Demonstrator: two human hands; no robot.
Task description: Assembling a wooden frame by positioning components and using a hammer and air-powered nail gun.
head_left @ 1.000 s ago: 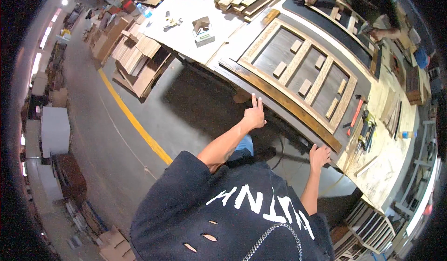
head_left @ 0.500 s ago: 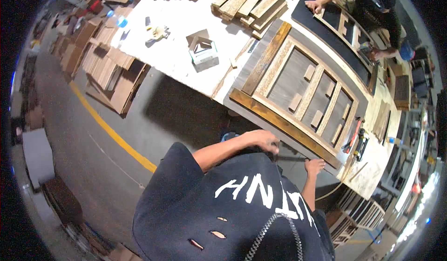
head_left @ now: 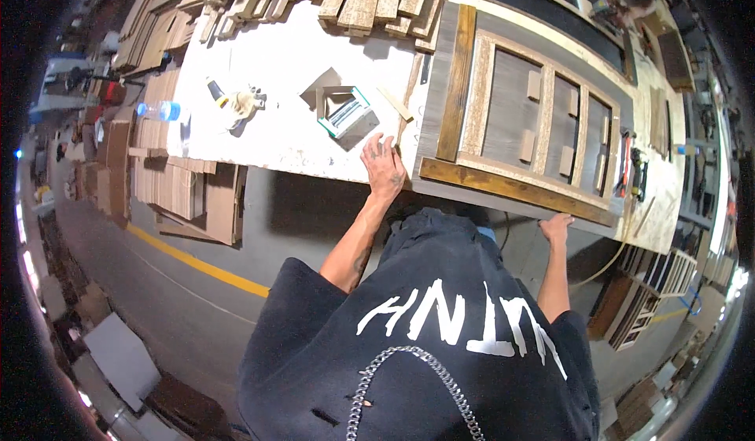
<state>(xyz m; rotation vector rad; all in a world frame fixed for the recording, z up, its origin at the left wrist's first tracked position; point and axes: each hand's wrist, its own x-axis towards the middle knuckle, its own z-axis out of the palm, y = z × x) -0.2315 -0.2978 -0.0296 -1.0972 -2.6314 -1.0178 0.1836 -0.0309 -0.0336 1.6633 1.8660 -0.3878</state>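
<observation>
Head camera: I have the left hand (head_left: 384, 166) at the near edge of the table (head_left: 291, 146), just left of the panel (head_left: 510, 87). Its fingers are extended and a little apart, with nothing held; whether the fingertips press on the tabletop I cannot tell. The open box (head_left: 350, 119) sits just beyond them.

I see the right hand (head_left: 557, 226) at the panel's near edge, toward its right end. Its fingers reach onto that edge, but I cannot tell how tightly they close on it.

The grey panel lies flat on the table. On it rests a pale wooden frame (head_left: 549, 119), with small blocks (head_left: 527, 146) in its openings. One brown strip (head_left: 511, 192) runs along the panel's near side, another (head_left: 456, 87) along its left, their ends close at the corner.

To the right I see a red-handled tool (head_left: 624, 166); stacked boards (head_left: 370, 1) lie behind the box, and a bottle (head_left: 161, 111) is at far left.
</observation>
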